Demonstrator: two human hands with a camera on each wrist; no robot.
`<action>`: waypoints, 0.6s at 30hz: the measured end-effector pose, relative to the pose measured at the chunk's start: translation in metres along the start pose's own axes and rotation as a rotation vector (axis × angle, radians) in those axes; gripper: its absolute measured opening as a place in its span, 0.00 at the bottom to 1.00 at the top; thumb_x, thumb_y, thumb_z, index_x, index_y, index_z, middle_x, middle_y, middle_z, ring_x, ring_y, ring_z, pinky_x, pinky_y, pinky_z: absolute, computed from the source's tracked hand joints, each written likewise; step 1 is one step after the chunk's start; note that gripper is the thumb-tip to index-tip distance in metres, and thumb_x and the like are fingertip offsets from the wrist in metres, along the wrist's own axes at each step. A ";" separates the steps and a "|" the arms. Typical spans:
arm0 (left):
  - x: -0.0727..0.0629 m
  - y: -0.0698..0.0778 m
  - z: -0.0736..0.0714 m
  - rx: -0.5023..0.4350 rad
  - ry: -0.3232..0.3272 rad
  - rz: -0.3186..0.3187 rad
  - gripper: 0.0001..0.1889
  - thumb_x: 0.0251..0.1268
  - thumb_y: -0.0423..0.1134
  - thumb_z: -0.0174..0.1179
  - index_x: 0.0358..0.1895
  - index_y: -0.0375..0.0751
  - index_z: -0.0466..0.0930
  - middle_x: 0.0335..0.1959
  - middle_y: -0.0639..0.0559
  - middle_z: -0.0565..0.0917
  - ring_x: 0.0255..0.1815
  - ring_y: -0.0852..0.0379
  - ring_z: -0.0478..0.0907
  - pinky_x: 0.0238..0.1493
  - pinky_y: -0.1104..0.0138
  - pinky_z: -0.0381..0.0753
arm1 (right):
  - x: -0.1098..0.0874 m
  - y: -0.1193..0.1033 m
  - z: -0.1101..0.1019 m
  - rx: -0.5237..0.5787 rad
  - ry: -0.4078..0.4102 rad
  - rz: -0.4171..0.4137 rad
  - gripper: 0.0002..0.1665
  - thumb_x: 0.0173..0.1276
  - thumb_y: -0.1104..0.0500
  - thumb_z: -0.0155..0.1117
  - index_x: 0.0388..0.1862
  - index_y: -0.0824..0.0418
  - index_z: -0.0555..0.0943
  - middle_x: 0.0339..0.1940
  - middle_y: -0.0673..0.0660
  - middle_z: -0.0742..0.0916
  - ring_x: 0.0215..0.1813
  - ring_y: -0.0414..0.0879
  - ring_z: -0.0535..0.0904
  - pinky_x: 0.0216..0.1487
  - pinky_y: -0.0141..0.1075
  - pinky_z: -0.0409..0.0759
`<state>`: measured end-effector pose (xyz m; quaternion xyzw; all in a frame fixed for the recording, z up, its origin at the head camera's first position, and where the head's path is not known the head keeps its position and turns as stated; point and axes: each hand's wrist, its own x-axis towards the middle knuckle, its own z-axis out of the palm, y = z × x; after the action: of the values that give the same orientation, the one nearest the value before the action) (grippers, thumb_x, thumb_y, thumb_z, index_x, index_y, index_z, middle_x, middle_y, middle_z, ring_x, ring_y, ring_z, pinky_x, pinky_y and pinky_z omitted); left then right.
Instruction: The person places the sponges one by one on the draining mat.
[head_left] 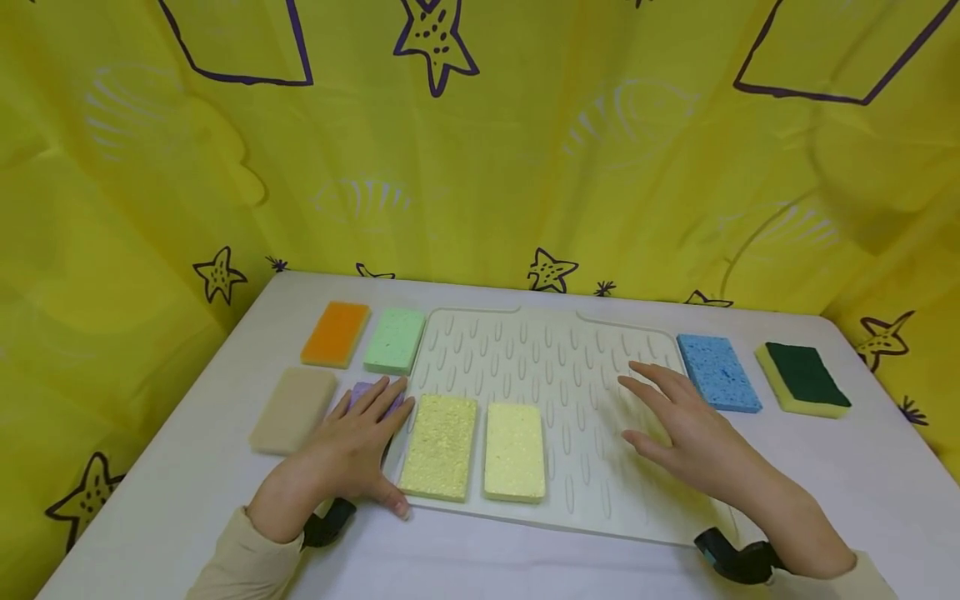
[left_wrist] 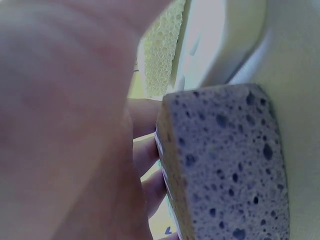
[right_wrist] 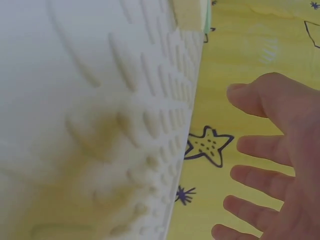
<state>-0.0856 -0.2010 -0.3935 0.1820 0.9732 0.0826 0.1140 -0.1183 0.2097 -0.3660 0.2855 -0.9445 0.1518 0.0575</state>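
- The left hand (head_left: pixel 348 450) is partly covering the purple sponge (left_wrist: pixel 230 165) at the white mat (head_left: pixel 592 475)'s nine o'clock, its grip lying apart.
- The right hand (head_left: pixel 678 429) is hovering above the mat, grip apart, fingers pointing to ten o'clock.
- Rough yellow sponge (head_left: pixel 438 447) and smoother yellow sponge (head_left: pixel 514 452) are lying between the hands.

Downward head view, near wrist views, head and left sharing sponge (left_wrist: pixel 227 165)

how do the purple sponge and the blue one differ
The purple sponge is partly covered by the left hand in the head view; the blue sponge is almost wholly visible. The purple sponge lies by the left edge of the mat, the blue sponge by its right. Both show dark-specked surfaces.
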 end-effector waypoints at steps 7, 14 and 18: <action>0.000 -0.001 0.001 0.007 0.001 -0.001 0.73 0.21 0.79 0.71 0.77 0.40 0.58 0.82 0.42 0.49 0.82 0.39 0.44 0.75 0.34 0.46 | -0.005 0.013 0.001 0.015 -0.014 0.020 0.39 0.62 0.56 0.73 0.70 0.62 0.70 0.73 0.66 0.68 0.72 0.68 0.62 0.61 0.70 0.68; 0.000 0.000 0.001 0.008 -0.005 -0.006 0.73 0.21 0.79 0.70 0.77 0.40 0.57 0.82 0.43 0.48 0.82 0.39 0.44 0.75 0.34 0.46 | -0.010 0.028 0.000 -0.043 0.024 0.000 0.41 0.60 0.57 0.74 0.70 0.62 0.69 0.73 0.68 0.68 0.70 0.71 0.64 0.55 0.68 0.73; 0.001 0.000 0.000 0.008 -0.011 -0.010 0.73 0.21 0.79 0.71 0.77 0.40 0.57 0.82 0.43 0.48 0.82 0.39 0.43 0.75 0.35 0.46 | -0.013 0.039 -0.004 -0.069 0.019 0.019 0.41 0.59 0.57 0.75 0.70 0.64 0.69 0.73 0.69 0.67 0.69 0.72 0.64 0.53 0.70 0.73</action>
<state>-0.0865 -0.2008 -0.3935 0.1778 0.9738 0.0773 0.1192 -0.1294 0.2486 -0.3747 0.2730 -0.9513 0.1223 0.0749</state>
